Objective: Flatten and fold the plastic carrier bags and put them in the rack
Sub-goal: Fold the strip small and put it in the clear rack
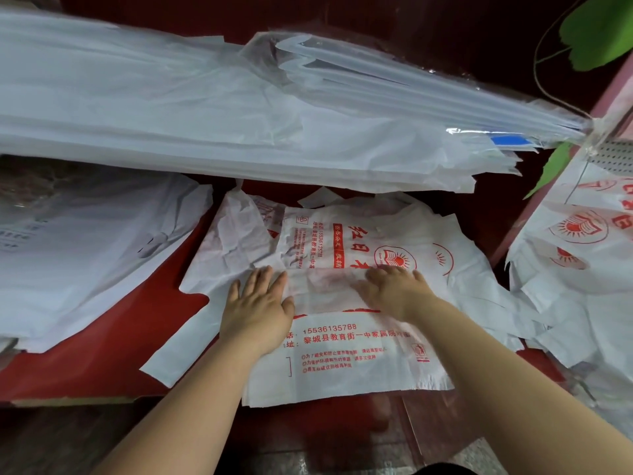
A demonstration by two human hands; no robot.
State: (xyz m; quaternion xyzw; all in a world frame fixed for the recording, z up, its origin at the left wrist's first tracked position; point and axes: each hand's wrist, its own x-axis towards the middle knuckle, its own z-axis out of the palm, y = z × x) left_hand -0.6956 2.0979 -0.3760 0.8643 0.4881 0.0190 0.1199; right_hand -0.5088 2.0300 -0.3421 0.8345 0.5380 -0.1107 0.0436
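Spread flat, fingers straight: left grip (258,308) and right grip (399,291), pressing on crumpled red-printed carrier bag (356,358), lying on red surface (113,327), beside bag pile (78,248).

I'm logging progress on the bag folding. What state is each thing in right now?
left hand: fingers straight, pressing the printed bag
right hand: fingers straight, pressing the printed bag
printed bag: spread flat, creased
right pile: loose, crumpled
left stack: flat, neat
top bundles: wrapped in clear film
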